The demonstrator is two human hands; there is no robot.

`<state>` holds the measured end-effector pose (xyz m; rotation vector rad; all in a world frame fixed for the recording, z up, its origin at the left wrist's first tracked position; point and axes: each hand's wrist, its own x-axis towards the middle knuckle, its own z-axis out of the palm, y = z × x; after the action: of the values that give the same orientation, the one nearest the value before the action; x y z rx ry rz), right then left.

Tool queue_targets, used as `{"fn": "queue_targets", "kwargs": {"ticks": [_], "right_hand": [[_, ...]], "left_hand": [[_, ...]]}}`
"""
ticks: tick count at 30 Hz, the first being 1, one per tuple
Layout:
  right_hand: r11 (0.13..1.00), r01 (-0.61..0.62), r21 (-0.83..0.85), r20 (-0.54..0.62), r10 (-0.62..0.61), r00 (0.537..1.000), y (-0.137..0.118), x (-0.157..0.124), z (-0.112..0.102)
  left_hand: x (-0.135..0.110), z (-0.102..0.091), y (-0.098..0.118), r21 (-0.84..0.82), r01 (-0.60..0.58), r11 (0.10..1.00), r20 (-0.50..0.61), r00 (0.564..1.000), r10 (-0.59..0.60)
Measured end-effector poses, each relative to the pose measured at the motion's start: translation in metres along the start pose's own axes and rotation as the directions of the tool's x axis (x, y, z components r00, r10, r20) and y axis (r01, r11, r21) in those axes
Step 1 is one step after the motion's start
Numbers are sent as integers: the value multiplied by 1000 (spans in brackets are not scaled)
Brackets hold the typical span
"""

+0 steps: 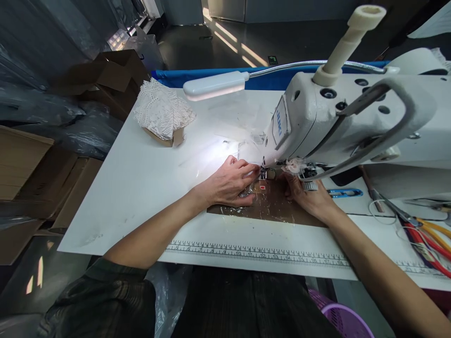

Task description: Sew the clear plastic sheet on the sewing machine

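Note:
My left hand (pixel 237 184) is beside the presser foot (pixel 263 173) of a white sewing machine (pixel 303 117). Its fingers are bent and close together, with the tips at the foot; what they hold, if anything, is too small to make out. Shiny clear material (pixel 246 191) shows under the palm. On the other side of the foot, my right hand (pixel 310 197) reaches under the machine head with its fingers curled, partly hidden by the head and a knob. Both hands rest over a brown plate (pixel 278 206) strewn with thread scraps.
White lace (pixel 164 108) fills a small carton at the back left. A lamp (pixel 215 86) hangs over the white table (pixel 141 188). Blue thread snips (pixel 345 193) and scissors with orange handles (pixel 433 229) lie right. A printed ruler (pixel 246 253) runs along the front edge.

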<state>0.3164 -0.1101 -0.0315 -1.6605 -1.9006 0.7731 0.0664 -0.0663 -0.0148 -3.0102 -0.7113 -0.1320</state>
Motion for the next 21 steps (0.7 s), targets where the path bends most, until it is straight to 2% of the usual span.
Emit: {"fn": "queue_targets", "kwargs": {"ticks": [2, 6, 10, 16, 21], "right_hand": [[1000, -1, -15, -46, 0, 999, 2, -1, 4], [996, -2, -86, 30, 5, 1000, -5, -12, 2], [991, -59, -121, -27, 57, 998, -11, -23, 4], [994, -107, 6, -169, 106, 980, 1, -19, 11], [948, -174, 267, -102, 207, 973, 15, -15, 13]], "left_hand": [[0, 0, 1, 0, 9, 1000, 1, 1000, -9], [-1, -1, 1, -4, 14, 1000, 6, 1000, -14], [-1, 0, 0, -21, 16, 1000, 5, 1000, -16], [-3, 7, -3, -96, 51, 994, -17, 998, -53], [-4, 15, -7, -194, 69, 979, -16, 997, -73]]}}
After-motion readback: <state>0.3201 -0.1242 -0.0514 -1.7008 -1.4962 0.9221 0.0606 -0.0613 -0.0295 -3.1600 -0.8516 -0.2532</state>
